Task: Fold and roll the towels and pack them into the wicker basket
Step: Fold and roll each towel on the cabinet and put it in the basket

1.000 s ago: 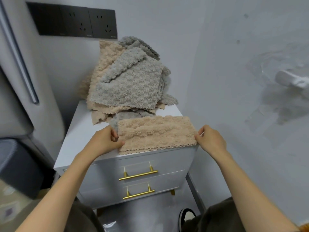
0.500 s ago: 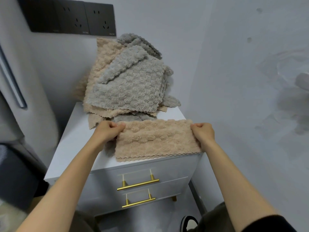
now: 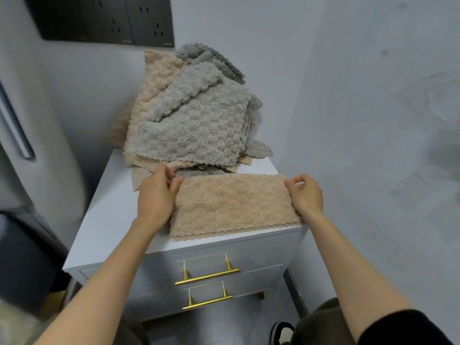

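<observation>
Risk one: the beige towel (image 3: 231,202) lies with its near scalloped edge right at the front lip of the tabletop (image 3: 109,207), below both wrists. A pull toward me could drag it over the edge. Risk two: the pile of towels (image 3: 194,125) just beyond the fingertips is heaped loosely against the wall. A knock from either hand could slump it onto the work. Risk three: the plush layers may creep apart, giving a crooked roll.

My left hand (image 3: 156,195) pinches the far left corner between thumb and fingers, and my right hand (image 3: 305,195) pinches the far right corner with curled fingers. The towel spans flat between them.

Condition: folded into a long band, thick fleece with a bubbled texture. Two wavy hems are stacked at the near side, slightly offset. No wicker basket in view.
</observation>
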`<state>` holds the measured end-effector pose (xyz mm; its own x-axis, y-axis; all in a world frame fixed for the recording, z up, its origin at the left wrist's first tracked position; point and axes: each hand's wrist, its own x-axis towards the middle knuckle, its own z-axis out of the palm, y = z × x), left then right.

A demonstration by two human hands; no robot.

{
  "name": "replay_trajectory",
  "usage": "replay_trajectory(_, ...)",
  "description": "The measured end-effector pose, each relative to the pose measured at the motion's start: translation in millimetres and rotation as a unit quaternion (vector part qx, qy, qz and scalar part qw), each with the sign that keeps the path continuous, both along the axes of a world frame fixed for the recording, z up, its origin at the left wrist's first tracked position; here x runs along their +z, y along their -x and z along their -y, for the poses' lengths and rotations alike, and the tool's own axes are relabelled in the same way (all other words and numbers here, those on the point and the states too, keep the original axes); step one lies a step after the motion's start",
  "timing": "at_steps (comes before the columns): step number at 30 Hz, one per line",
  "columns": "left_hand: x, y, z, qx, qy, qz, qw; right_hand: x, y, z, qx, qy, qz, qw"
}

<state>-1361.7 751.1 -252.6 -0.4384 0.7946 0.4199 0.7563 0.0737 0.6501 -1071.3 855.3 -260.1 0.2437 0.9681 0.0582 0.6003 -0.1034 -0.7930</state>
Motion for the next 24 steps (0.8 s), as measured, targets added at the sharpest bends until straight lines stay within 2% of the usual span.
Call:
replay_trajectory(3, 1, -2, 1, 0.015, 0.038, -0.09, 0.995, -3, 2, 6, 0.021, -0.056, 0.075, 0.995)
replay_trajectory(6, 7, -5, 4, -0.001, 0.04, -0.103, 0.994, 0, 2, 9, 0.024, -0.059, 0.107, 0.992)
replay_trajectory(8, 7, -7, 6, -0.048, 0.046, -0.146, 0.987, 4, 1, 9, 0.037, -0.007, 0.115, 0.993)
replay_trajectory(10, 3, -6, 7, -0.084, 0.093, -0.193, 0.973, 9, -1, 11, 0.07, 0.061, 0.099, 0.991)
replay_trajectory(12, -5, -5, 5, -0.098, 0.142, -0.212, 0.962, 10, -4, 12, 0.084, 0.086, 0.071, 0.99)
replay_trajectory(14, -11, -5, 4, -0.097, 0.149, -0.215, 0.96, 10, -6, 15, 0.069, 0.067, 0.059, 0.994)
replay_trajectory(20, -3, -11, 4, -0.081, 0.093, -0.202, 0.972, 12, -3, 21, 0.081, 0.046, 0.065, 0.994)
replay_trajectory(22, 10, -14, 8, -0.101, 0.086, -0.161, 0.978, 16, -3, 22, 0.072, 0.021, 0.065, 0.995)
replay_trajectory(24, 23, -17, 13, -0.142, 0.09, -0.072, 0.983, 24, -5, 20, 0.062, -0.016, 0.06, 0.996)
